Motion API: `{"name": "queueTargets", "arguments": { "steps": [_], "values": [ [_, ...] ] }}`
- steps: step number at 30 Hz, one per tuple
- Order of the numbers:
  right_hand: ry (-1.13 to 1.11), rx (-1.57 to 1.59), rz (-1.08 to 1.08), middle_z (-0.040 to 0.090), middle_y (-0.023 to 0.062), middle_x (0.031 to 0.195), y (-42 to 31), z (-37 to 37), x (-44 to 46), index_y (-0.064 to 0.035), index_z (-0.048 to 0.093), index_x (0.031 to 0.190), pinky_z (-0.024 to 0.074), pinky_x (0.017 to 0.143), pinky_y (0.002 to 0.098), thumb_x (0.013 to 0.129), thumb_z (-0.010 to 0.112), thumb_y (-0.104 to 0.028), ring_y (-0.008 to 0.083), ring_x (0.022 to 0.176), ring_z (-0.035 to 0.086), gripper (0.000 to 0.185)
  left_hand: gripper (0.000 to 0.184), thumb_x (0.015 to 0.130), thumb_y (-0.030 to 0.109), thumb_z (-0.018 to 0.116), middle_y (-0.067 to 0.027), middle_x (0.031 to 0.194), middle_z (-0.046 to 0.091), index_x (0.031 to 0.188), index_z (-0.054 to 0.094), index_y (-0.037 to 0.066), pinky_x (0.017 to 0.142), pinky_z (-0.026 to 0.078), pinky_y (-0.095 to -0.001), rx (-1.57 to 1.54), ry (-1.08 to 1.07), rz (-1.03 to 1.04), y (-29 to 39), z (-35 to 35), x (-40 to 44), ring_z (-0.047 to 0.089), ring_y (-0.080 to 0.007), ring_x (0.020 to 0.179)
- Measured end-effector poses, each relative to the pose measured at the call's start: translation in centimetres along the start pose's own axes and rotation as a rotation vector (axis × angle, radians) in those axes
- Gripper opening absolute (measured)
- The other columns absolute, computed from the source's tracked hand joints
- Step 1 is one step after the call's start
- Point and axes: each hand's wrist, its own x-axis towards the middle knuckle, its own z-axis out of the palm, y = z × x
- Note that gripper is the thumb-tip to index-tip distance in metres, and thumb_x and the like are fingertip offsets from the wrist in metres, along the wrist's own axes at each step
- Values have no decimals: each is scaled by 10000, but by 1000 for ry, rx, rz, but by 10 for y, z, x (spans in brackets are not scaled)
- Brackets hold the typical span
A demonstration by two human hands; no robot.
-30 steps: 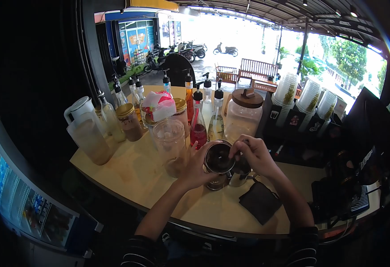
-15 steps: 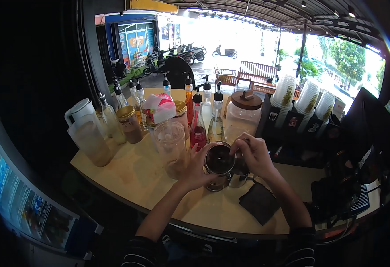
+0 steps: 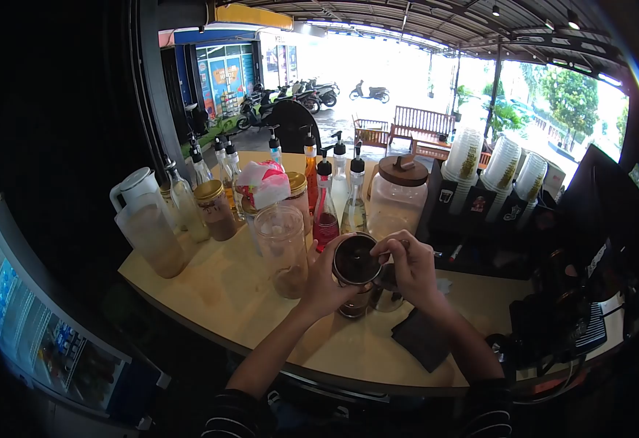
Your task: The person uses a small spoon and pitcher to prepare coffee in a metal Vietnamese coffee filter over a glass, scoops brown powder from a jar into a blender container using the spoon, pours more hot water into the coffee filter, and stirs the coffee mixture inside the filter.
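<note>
My left hand (image 3: pixel 326 285) is wrapped round a dark round cup (image 3: pixel 357 260), its open mouth tipped toward me and its inside dark. Over the cup's right rim, my right hand (image 3: pixel 409 269) pinches a thin utensil (image 3: pixel 437 254) that looks like a spoon; its tip is lost in the cup's dark inside. Below the cup stands a clear glass vessel (image 3: pixel 354 305) with brownish contents. Partly hidden behind my right fingers is another shiny vessel (image 3: pixel 388 298). A dark folded cloth (image 3: pixel 423 340) lies by my right wrist. Left of my left hand stands a tall clear jar (image 3: pixel 281 244).
Pump bottles (image 3: pixel 324 212) and gold-lidded jars (image 3: pixel 216 210) crowd the back of the counter (image 3: pixel 210 285). A wood-lidded glass jar (image 3: pixel 399 193) and stacked plastic cups (image 3: pixel 502 168) stand right. A frosted pitcher (image 3: pixel 153 233) is at left; a dark monitor (image 3: pixel 597 212) at far right.
The dark cup and my left hand have shifted slightly left. My right hand has turned and lowered a little, and the utensil's end now shows to its right.
</note>
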Motion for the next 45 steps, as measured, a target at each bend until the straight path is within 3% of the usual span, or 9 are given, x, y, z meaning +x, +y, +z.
{"name": "queueTargets", "arguments": {
  "steps": [6, 8, 10, 13, 16, 20, 29, 32, 45],
  "values": [
    [-17, 29, 20, 629, 49, 671, -1, -3, 5, -3, 623, 848, 469, 560, 234, 976, 468, -124, 84, 599, 598, 235, 872, 564, 338, 867, -53, 1190, 602, 1294, 446, 114, 1113, 170, -506, -90, 9, 20, -4, 0, 1, 549, -243, 1140],
    [32, 80, 28, 631, 48, 679, -2, -4, 5, -1, 622, 846, 471, 571, 234, 978, 464, -121, 83, 606, 597, 239, 904, 586, 287, 847, -60, 1288, 549, 1345, 375, 149, 1125, 85, -552, -77, -36, 3, 0, -5, 2, 516, -247, 1214],
    [-168, -4, 58, 670, 87, 791, -10, -6, 4, 24, 585, 843, 485, 626, 243, 1009, 411, -157, 96, 666, 598, 301, 901, 587, 279, 846, -57, 1292, 546, 1345, 376, 150, 1126, 85, -553, -61, -40, 3, 0, -7, 2, 516, -249, 1214],
    [-57, 59, 37, 664, 87, 776, -4, -6, 7, 28, 584, 841, 483, 632, 242, 1010, 416, -165, 96, 661, 592, 307, 894, 593, 275, 843, -54, 1299, 540, 1346, 377, 153, 1127, 84, -556, -130, -40, -2, 2, -6, 4, 516, -253, 1214],
    [-141, 41, 28, 649, 42, 723, -2, -10, 9, 5, 612, 856, 477, 575, 243, 987, 446, -125, 84, 620, 600, 249, 886, 603, 284, 839, -55, 1304, 534, 1347, 375, 155, 1128, 83, -560, -115, -57, 11, 0, -9, 3, 513, -254, 1216],
    [-65, 61, 16, 651, 47, 726, -4, -14, 13, 7, 608, 849, 478, 579, 245, 989, 454, -141, 91, 624, 609, 255, 880, 614, 304, 837, -56, 1294, 537, 1347, 372, 155, 1129, 74, -560, -55, -91, 58, 0, -14, 5, 504, -248, 1225],
    [-269, 24, 75, 658, 78, 779, -15, -14, 17, 31, 592, 841, 491, 640, 252, 1006, 423, -142, 94, 662, 595, 293, 875, 622, 306, 837, -56, 1279, 541, 1346, 368, 155, 1133, 53, -553, -50, -116, 92, -2, -14, 8, 495, -232, 1236],
    [-132, 45, 38, 662, 78, 772, -11, -14, 19, 30, 592, 832, 486, 634, 250, 1004, 422, -131, 94, 657, 597, 290, 874, 620, 299, 842, -58, 1281, 541, 1345, 376, 153, 1137, 50, -543, -60, -131, 83, -1, -15, 8, 496, -235, 1235],
    [-203, -17, 20, 657, 70, 756, -17, -16, 21, 31, 601, 821, 491, 616, 243, 994, 439, -122, 98, 645, 606, 282, 866, 623, 328, 838, -54, 1306, 523, 1344, 391, 152, 1142, 66, -533, -51, -157, 107, -2, -19, 12, 502, -244, 1226]
  ]
}}
